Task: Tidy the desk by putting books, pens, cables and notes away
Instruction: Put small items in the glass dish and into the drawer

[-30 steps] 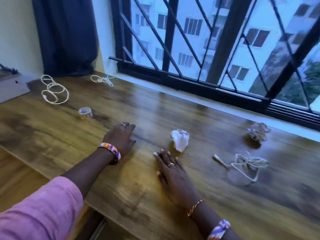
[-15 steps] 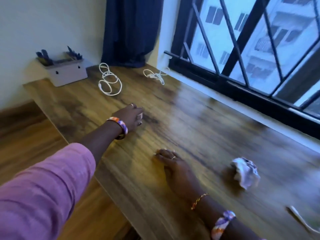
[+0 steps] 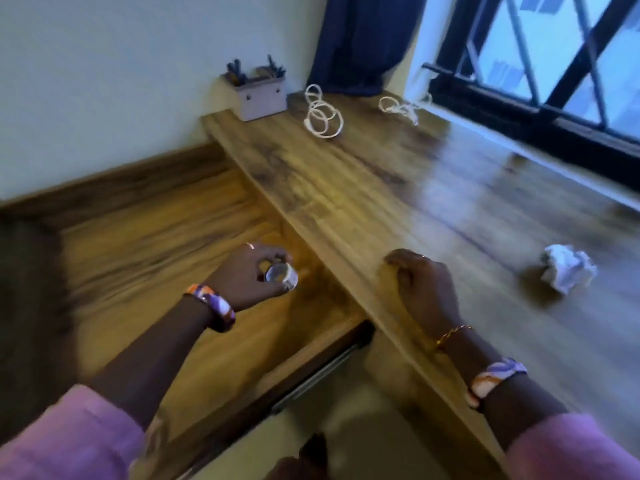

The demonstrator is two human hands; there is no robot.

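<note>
My left hand (image 3: pixel 247 275) grips a small roll of clear tape (image 3: pixel 282 276) and holds it over the pulled-out wooden drawer (image 3: pixel 194 306) below the desk edge. Near the front edge of the wooden desk (image 3: pixel 398 188) rests my right hand (image 3: pixel 420 289), fingers curled and nothing in it. A crumpled white paper ball (image 3: pixel 568 271) lies on the desk to the right of that hand. Two white cables lie at the far end: a looped one (image 3: pixel 322 114) and a tangled one (image 3: pixel 403 107).
A small grey organiser box (image 3: pixel 261 98) with pens stands in the far corner against the wall. A dark curtain (image 3: pixel 360 43) hangs behind the cables. The barred window (image 3: pixel 554 64) runs along the desk's far right side. The floor shows below the drawer.
My left hand reached the tape roll on the desk, closed on it and carried it down over the open drawer. My right hand curled up. The view swung left.
</note>
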